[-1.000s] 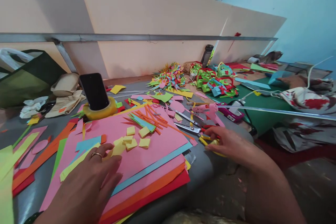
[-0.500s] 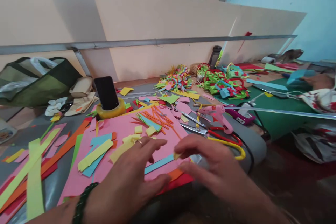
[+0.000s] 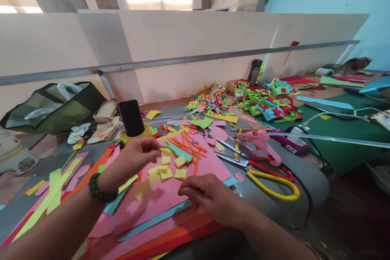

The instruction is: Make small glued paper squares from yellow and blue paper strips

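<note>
Over the left side of a pink sheet (image 3: 164,193), my left hand (image 3: 137,155) has its fingertips drawn together; whether they grip a paper piece cannot be made out. Below and right of it lie several small yellow paper squares (image 3: 166,174). A blurred yellow paper piece (image 3: 143,189) shows under the left hand. My right hand (image 3: 210,197) hovers at the sheet's lower right with its fingers closed, their tips hidden from view. Thin orange strips (image 3: 190,144) lie beyond the squares. A long blue strip (image 3: 152,222) crosses the near part of the pink paper.
Scissors (image 3: 258,166) with red and yellow handles and a pink glue gun (image 3: 262,142) lie on the right. A phone (image 3: 132,118) leans on a yellow tape roll (image 3: 148,130). Colourful paper pieces (image 3: 210,99) are heaped at the back, beside small woven baskets (image 3: 268,101).
My left hand has moved up and left, and its fingers have drawn together. The right hand has lowered and closed. Yellow squares now show spread on the pink sheet.
</note>
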`<state>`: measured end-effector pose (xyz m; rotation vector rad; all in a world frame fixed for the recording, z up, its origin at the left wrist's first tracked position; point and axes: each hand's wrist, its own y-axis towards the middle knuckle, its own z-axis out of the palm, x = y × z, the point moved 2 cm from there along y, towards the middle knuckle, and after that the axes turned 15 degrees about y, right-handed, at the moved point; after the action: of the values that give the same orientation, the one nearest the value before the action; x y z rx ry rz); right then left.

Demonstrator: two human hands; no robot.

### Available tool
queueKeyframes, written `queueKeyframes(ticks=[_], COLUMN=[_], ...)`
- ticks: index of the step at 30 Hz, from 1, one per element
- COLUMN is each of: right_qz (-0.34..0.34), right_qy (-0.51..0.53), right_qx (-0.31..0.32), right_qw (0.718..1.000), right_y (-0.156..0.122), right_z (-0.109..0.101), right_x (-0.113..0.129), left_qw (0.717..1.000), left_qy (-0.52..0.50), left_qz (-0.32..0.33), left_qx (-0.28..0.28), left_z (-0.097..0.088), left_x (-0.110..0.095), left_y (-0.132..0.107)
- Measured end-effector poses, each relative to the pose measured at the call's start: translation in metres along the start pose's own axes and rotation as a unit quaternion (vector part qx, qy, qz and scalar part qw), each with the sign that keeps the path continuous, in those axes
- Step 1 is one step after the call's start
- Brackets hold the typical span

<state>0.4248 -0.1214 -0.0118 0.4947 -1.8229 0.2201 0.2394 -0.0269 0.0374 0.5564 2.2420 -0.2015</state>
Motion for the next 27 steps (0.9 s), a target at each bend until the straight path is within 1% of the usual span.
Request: queueKeyframes(ticks=[3, 5, 7, 9, 10, 11, 13, 14, 16, 17, 18, 19, 20, 21, 22, 23, 24, 25, 27], right_qz=[-0.039, -0.052, -0.041, -0.025, -0.021, -0.021, -0.023, -0.021, -0.021, -0.025, -0.037, -0.055, -0.078, -0.106, -0.136, -0.162, -0.18, -0.187, -0.172], right_qy=[-0.039, -0.047, -0.035, -0.024, -0.025, -0.03, -0.041, -0.042, -0.028, -0.01, 0.014, 0.04, 0.065, 0.082, 0.092, 0.097, 0.101, 0.103, 0.103], right_qx=[0.02, 0.033, 0.019, -0.016, -0.033, -0.045, -0.05, -0.05, -0.053, -0.055, -0.057, -0.061, -0.07, -0.085, -0.108, -0.134, -0.161, -0.191, -0.272], right_qw=[0.998, 0.997, 0.998, 0.999, 0.999, 0.998, 0.998, 0.998, 0.998, 0.998, 0.998, 0.996, 0.992, 0.987, 0.981, 0.973, 0.965, 0.958, 0.941], right_y=[-0.008, -0.012, -0.013, -0.012, -0.011, -0.01, -0.008, -0.008, -0.006, -0.004, -0.003, -0.001, 0.002, 0.003, 0.004, 0.004, 0.002, -0.002, -0.018], right_z=[-0.006, -0.011, -0.017, -0.022, -0.023, -0.024, -0.023, -0.022, -0.021, -0.02, -0.02, -0.019, -0.019, -0.019, -0.02, -0.021, -0.023, -0.027, -0.039], right_x=[0.0, -0.001, -0.003, -0.006, -0.007, -0.008, -0.007, -0.006, -0.003, 0.0, 0.004, 0.008, 0.013, 0.018, 0.022, 0.026, 0.028, 0.029, 0.026], left_qw=[0.995, 0.986, 0.981, 0.983, 0.985, 0.984, 0.979, 0.97, 0.952, 0.953, 0.962, 0.972, 0.969, 0.955, 0.941, 0.933, 0.936, 0.947, 0.975], left_qy=[0.028, 0.039, 0.069, 0.1, 0.114, 0.155, 0.199, 0.243, 0.297, 0.286, 0.24, 0.166, 0.074, -0.014, -0.073, -0.103, -0.104, -0.089, -0.036], left_qz=[-0.057, -0.105, -0.117, -0.095, -0.078, -0.046, -0.018, 0.004, 0.063, 0.097, 0.129, 0.154, 0.18, 0.188, 0.191, 0.186, 0.174, 0.16, 0.11], left_qx=[-0.074, -0.125, -0.139, -0.121, -0.106, -0.077, -0.044, -0.025, -0.045, -0.03, 0.007, 0.07, 0.155, 0.227, 0.268, 0.289, 0.288, 0.265, 0.188], left_z=[-0.031, -0.045, -0.048, -0.04, -0.033, -0.025, -0.011, -0.005, 0.005, 0.01, 0.017, 0.025, 0.035, 0.044, 0.052, 0.059, 0.064, 0.066, 0.064], left_x=[0.033, 0.056, 0.072, 0.075, 0.072, 0.066, 0.049, 0.038, 0.013, 0.0, -0.011, -0.02, -0.028, -0.034, -0.037, -0.037, -0.035, -0.032, -0.021], left_y=[0.026, 0.038, 0.045, 0.046, 0.044, 0.042, 0.031, 0.025, 0.01, 0.003, -0.002, -0.006, -0.008, -0.008, -0.006, -0.002, 0.004, 0.011, 0.024])
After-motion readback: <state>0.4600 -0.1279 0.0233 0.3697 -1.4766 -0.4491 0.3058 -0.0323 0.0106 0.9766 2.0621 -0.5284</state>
